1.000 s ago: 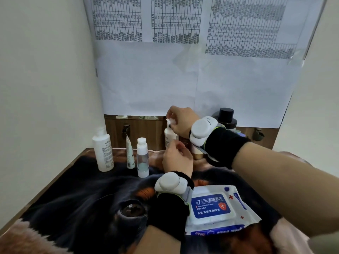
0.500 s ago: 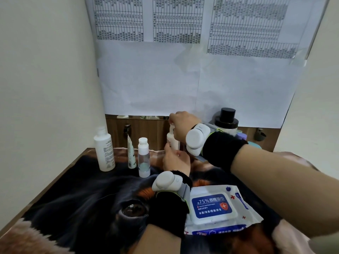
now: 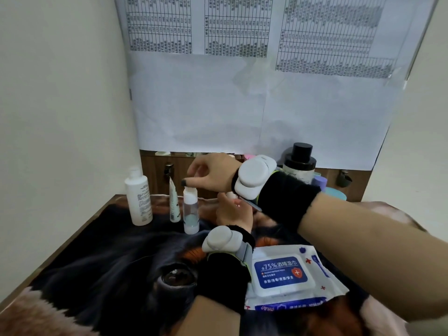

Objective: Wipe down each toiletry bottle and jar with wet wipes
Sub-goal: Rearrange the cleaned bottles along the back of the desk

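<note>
My right hand [image 3: 211, 177] reaches left across the table and hovers just above the cap of a small clear pump bottle [image 3: 191, 214]. A bit of white wet wipe [image 3: 200, 171] shows pinched between its thumb and fingers. My left hand [image 3: 234, 212] is lower and nearer, curled round a white bottle [image 3: 229, 195] that my right wrist almost wholly hides. A tall white bottle [image 3: 138, 202] and a thin tube [image 3: 174, 204] stand at the left. The black-capped bottle [image 3: 300, 161] stands at the back right.
A pack of alcohol wet wipes [image 3: 282, 275] lies on the dog-print table cover [image 3: 109, 275] by my left wrist. Purple and blue jars [image 3: 322, 184] sit behind my right forearm. Walls close in on the left, back and right.
My right hand has left the top of the white bottle and swung left to above the small clear bottle. My left hand stays at the white bottle.
</note>
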`<control>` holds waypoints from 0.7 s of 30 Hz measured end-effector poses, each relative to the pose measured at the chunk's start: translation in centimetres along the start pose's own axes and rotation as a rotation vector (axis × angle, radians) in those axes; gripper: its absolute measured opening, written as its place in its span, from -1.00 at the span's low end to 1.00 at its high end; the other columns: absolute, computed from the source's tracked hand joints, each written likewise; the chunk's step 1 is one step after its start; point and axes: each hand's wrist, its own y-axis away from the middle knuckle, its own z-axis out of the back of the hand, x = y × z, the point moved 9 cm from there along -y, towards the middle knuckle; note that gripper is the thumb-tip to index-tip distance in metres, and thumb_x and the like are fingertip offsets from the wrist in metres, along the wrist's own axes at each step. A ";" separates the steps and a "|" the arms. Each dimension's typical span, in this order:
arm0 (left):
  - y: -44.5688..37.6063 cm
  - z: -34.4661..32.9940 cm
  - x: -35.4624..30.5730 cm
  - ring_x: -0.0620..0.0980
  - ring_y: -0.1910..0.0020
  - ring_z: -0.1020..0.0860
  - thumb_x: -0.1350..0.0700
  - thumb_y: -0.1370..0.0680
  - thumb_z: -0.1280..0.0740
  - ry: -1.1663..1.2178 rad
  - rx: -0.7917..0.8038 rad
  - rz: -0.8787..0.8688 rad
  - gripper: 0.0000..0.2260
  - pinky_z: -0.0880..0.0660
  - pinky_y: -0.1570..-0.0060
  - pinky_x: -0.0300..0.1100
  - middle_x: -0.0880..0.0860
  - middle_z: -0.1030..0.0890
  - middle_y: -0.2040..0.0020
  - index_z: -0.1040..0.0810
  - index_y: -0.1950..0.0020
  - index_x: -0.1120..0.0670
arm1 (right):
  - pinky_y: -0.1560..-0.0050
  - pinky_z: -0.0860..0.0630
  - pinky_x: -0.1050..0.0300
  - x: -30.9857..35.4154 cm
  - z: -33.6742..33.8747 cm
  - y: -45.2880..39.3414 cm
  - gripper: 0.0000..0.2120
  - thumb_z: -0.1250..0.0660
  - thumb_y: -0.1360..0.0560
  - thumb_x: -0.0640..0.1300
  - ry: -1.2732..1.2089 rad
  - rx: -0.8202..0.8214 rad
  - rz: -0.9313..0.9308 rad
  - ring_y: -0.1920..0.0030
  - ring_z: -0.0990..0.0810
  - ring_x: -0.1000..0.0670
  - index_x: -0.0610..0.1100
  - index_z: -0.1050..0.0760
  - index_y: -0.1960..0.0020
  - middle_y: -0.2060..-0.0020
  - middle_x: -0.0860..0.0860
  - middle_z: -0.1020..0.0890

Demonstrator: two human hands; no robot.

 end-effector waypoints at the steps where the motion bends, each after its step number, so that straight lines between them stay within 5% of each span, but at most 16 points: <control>1: 0.1 0.0 0.1 0.21 -0.10 -0.53 0.28 -0.55 -0.22 0.011 0.002 0.010 -0.73 -0.43 -0.01 -0.12 0.25 -0.56 -0.11 -0.42 -0.24 0.29 | 0.11 -0.43 0.24 0.0 -0.4 0.0 -0.72 -0.39 -0.45 0.06 -0.012 0.022 0.001 0.11 -0.53 0.09 -0.07 -0.59 -0.07 0.09 0.06 -0.64; 7: 0.5 0.5 -0.6 0.16 0.01 -0.52 0.28 -0.56 -0.20 0.040 -0.025 -0.012 -0.74 -0.28 0.17 -0.24 0.14 -0.51 0.09 -0.40 -0.24 0.26 | -0.05 -0.52 0.16 -0.5 -0.6 -0.4 -0.86 -0.41 -0.43 -0.09 -0.017 0.037 -0.048 0.05 -0.62 0.02 -0.10 -0.63 0.03 0.10 0.00 -0.69; 10: 0.5 0.6 -0.8 0.17 -0.07 -0.51 0.25 -0.53 -0.19 0.028 -0.038 -0.053 -0.78 -0.29 0.12 -0.21 0.15 -0.56 -0.03 -0.41 -0.18 0.21 | -0.09 -0.55 0.10 -1.5 0.4 -0.7 -0.88 -0.40 -0.42 -0.10 -0.003 -0.022 -0.101 0.01 -0.65 -0.02 -0.09 -0.65 0.07 0.10 -0.04 -0.71; 16: 0.6 1.7 -1.7 0.18 0.05 -0.53 0.17 -0.53 -0.22 0.027 -0.145 -0.184 -0.87 -0.23 0.18 -0.26 0.10 -0.56 0.14 -0.51 -0.01 0.14 | -0.11 -0.50 0.11 -3.0 2.2 -1.6 -0.78 -0.28 -0.48 -0.16 0.100 -0.123 -0.131 -0.13 -0.57 -0.09 -0.11 -0.57 -0.10 -0.06 -0.04 -0.65; 21: 0.8 3.7 -1.0 0.06 0.24 -0.42 0.19 -0.49 -0.30 0.242 -0.304 -0.164 -0.85 -0.22 0.25 -0.24 0.01 -0.49 0.17 -0.34 0.02 0.09 | -0.13 -0.51 0.03 -4.1 2.1 -2.1 -0.70 -0.25 -0.48 -0.17 0.161 -0.101 -0.166 -0.14 -0.55 -0.11 -0.04 -0.50 -0.20 -0.10 -0.05 -0.62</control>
